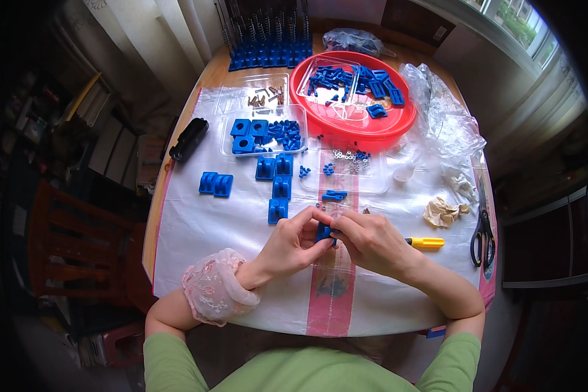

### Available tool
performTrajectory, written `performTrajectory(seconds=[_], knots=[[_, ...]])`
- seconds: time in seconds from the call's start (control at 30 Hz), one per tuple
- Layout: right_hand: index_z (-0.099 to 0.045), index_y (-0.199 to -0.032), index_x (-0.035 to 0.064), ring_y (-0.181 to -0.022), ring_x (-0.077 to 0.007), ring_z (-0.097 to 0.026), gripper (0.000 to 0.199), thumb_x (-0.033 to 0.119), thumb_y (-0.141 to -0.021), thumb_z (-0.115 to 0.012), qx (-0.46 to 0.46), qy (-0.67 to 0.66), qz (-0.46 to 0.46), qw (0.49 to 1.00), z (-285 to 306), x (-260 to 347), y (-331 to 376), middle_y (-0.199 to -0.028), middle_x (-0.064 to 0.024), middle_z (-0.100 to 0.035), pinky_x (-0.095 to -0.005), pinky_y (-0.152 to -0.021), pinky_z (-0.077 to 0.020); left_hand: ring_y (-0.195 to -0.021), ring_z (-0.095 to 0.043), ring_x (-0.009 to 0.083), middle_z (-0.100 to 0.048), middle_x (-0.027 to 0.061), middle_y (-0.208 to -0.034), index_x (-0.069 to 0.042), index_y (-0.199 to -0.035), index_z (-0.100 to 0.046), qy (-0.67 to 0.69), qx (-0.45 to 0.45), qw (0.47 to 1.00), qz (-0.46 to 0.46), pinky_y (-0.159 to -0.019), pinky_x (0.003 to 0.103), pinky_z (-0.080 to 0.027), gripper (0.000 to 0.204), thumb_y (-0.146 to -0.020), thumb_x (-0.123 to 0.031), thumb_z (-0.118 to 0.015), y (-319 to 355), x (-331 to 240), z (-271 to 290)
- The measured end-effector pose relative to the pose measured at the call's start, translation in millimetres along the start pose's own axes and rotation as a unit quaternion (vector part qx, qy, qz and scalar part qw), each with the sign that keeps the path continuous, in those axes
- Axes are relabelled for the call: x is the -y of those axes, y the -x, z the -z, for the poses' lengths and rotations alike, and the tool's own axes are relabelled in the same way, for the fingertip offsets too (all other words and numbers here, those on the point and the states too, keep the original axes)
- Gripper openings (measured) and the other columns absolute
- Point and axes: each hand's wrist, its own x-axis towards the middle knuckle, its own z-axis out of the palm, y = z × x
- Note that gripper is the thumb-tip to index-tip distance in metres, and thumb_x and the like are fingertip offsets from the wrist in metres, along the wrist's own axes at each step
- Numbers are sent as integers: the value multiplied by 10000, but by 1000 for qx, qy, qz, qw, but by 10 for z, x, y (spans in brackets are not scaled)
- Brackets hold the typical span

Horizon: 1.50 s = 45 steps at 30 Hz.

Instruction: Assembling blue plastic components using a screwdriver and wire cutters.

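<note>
Over the pink stripe of the cloth, my left hand (289, 247) grips a small blue plastic block (323, 232) between thumb and fingers. My right hand (376, 243) meets it from the other side, its fingers closed at the block's top; whatever they pinch is hidden. Just beyond my hands lie a few slim blue plastic pieces (334, 195). Several blue blocks with upright lugs (281, 187) stand in a column past my left hand, and a pair of similar blocks (215, 184) sits farther left. Beside my right hand rests a yellow-handled tool (426, 242).
A clear tray (225, 140) holds blue parts; another clear tray (379, 186) has white rings. Farther back are brass-coloured pins (265, 98), a red basin (408, 124) and a rack of springs (268, 62). Black scissors (483, 238), crumpled paper (445, 212) and plastic film (441, 108) lie right; a black case (189, 139) lies left.
</note>
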Motion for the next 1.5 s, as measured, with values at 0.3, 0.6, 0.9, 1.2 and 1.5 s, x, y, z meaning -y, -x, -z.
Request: performTrajectory(seconds=[0.3,0.6,0.9,1.2,1.5], knots=[[-602,-1133,0,-776,-307,-667,282,48,-869,-687,-27,-64,-40,997,154,77,-73,-881,-133,-621,-413,-646,-534,-864,-562,61,-628,75,-1169,-19,-1313,-512,192,80,975,75,-779,241,-483,249,-1084,-115,-488,-17,152,6],[-634,-1016,-43,-701,-106,-637,136,80,-965,-661,26,-355,-184,916,241,-13,-117,-744,-93,-669,-290,-634,-510,-780,-503,29,-635,-24,-1133,-41,-1411,-553,306,179,917,181,-675,174,-426,364,-1092,-212,-510,-68,121,134],[-618,-1036,-50,-747,-79,-629,169,112,-992,-636,45,-386,-217,896,139,-104,-95,-803,-66,-684,-279,-669,-524,-827,-576,53,-654,83,-1246,7,-1381,-559,338,174,903,199,-730,199,-504,349,-1085,-172,-514,-73,223,149],[-616,-1055,-27,-832,-85,-642,150,114,-1006,-631,24,-437,-223,871,130,-111,-109,-901,-46,-677,-262,-737,-536,-958,-650,101,-645,71,-1198,-66,-1401,-464,355,126,900,221,-863,234,-552,416,-1036,-193,-619,-75,144,168],[-588,-1038,8,-795,-53,-611,134,128,-1001,-636,-20,-515,-256,818,158,-245,-118,-893,-6,-639,-240,-669,-504,-1074,-640,111,-646,71,-1214,-61,-1403,-475,327,77,921,199,-977,265,-514,456,-1008,-188,-664,-82,50,168]])
